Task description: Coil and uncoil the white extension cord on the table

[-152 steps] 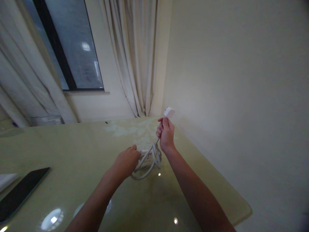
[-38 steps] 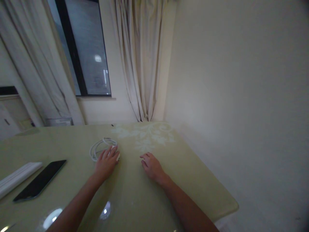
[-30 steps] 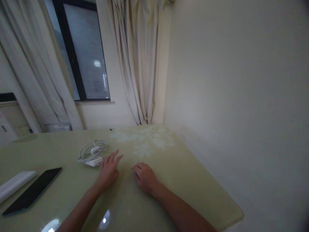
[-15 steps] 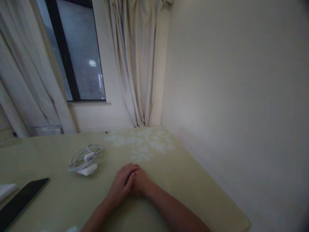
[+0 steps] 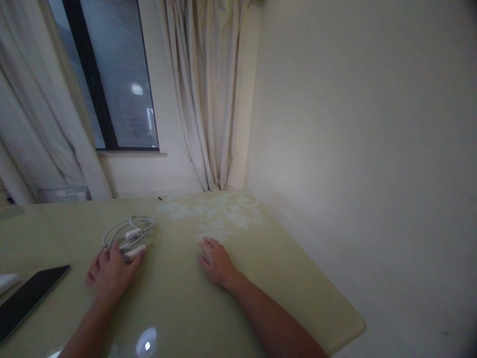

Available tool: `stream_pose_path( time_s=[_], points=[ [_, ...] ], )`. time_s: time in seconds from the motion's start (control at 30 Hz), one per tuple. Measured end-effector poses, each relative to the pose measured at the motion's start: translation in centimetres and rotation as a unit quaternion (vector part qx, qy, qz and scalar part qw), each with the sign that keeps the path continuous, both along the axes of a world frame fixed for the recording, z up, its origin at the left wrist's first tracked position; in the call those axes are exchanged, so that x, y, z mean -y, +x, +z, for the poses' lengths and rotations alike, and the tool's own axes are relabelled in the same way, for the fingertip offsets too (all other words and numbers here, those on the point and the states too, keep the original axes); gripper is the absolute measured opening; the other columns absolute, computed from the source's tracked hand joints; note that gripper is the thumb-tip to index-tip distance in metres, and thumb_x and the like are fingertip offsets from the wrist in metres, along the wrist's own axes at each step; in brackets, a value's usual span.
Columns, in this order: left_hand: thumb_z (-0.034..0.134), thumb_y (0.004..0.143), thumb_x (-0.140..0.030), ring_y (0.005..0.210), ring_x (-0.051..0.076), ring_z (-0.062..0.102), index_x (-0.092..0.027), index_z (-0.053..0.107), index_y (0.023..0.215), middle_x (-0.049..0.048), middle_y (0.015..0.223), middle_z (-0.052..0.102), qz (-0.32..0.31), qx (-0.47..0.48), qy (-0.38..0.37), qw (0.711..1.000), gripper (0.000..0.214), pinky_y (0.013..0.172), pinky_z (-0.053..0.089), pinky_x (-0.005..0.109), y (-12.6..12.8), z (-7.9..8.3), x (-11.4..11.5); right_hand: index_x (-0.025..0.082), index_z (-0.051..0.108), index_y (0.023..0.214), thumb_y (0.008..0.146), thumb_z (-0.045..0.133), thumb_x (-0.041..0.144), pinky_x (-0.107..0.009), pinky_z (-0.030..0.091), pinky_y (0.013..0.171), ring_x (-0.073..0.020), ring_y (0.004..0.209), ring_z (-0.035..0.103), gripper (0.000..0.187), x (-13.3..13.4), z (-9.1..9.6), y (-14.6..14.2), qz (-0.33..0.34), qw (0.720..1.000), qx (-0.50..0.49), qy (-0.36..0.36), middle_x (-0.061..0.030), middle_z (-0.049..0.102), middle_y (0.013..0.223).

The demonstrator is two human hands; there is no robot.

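Observation:
A coiled white charger cable (image 5: pixel 128 231) with its white plug block lies on the pale green table (image 5: pixel 238 298), left of centre. My left hand (image 5: pixel 110 271) rests palm down with its fingertips on the near edge of the coil and the plug; the fingers lie flat and spread. My right hand (image 5: pixel 215 259) lies flat on the table to the right, fingers loosely stretched, holding nothing. About a hand's width of bare table separates the two hands.
A black phone (image 5: pixel 28 298) lies at the left edge, with a white object (image 5: pixel 5 281) beside it. The table's right edge runs close to a plain wall (image 5: pixel 354 149). Curtains (image 5: pixel 203 94) and a dark window (image 5: pixel 108 74) stand behind the table.
Half a second ago both hands were clasped together at the table's centre. My left hand has since moved left onto the cable coil; my right hand stays, now flat.

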State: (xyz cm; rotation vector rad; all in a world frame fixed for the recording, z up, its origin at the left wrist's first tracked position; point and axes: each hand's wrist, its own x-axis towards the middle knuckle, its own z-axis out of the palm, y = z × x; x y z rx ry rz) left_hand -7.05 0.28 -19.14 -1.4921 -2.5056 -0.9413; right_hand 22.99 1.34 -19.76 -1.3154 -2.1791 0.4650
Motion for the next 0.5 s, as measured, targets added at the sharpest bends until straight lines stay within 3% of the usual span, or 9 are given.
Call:
stream_pose_path(
  time_s=[0.1, 0.23, 0.37, 0.5],
  points=[
    [0.037, 0.095, -0.07, 0.137, 0.049, 0.052, -0.012, 0.053, 0.144, 0.0271, 0.147, 0.058, -0.012, -0.037, -0.044, 0.998, 0.077, 0.108, 0.045, 0.064, 0.0, 0.0, -0.3, 0.014, 0.065, 0.143, 0.098, 0.06, 0.027, -0.041, 0.038, 0.123, -0.0276, 0.144, 0.053, 0.047, -0.2, -0.1, 0.0, -0.001, 1.0, -0.016, -0.004, -0.0164, 0.057, 0.156],
    [0.035, 0.099, -0.061, 0.117, 0.042, 0.066, -0.007, 0.065, 0.123, 0.0275, 0.122, 0.071, -0.079, -0.067, -0.025, 0.994, 0.066, 0.102, 0.05, 0.053, 0.7, -0.2, -0.7, 0.015, 0.067, 0.138, 0.098, 0.06, 0.025, -0.039, 0.04, 0.121, -0.0256, 0.14, 0.056, 0.042, -0.3, -0.1, 0.1, 0.002, 0.999, -0.039, -0.002, -0.0158, 0.06, 0.151],
    [0.041, 0.093, -0.062, 0.106, 0.038, 0.071, -0.011, 0.068, 0.111, 0.0219, 0.11, 0.076, -0.124, -0.007, 0.019, 0.992, 0.06, 0.098, 0.051, 0.049, 1.9, -0.3, -0.8, 0.013, 0.069, 0.135, 0.098, 0.061, 0.023, -0.039, 0.04, 0.121, -0.0265, 0.139, 0.056, 0.04, -0.4, -0.1, 0.1, 0.0, 0.999, -0.05, -0.003, -0.017, 0.062, 0.147],
    [0.042, 0.092, -0.063, 0.088, 0.032, 0.073, -0.019, 0.068, 0.095, 0.0139, 0.093, 0.079, -0.153, 0.064, 0.033, 0.986, 0.052, 0.077, 0.052, 0.038, 3.8, 0.3, -0.2, 0.012, 0.067, 0.137, 0.097, 0.061, 0.022, -0.04, 0.04, 0.121, -0.0272, 0.138, 0.057, 0.041, -0.5, -0.2, 0.1, -0.005, 0.997, -0.075, 0.005, -0.0174, 0.063, 0.145]
  ],
)
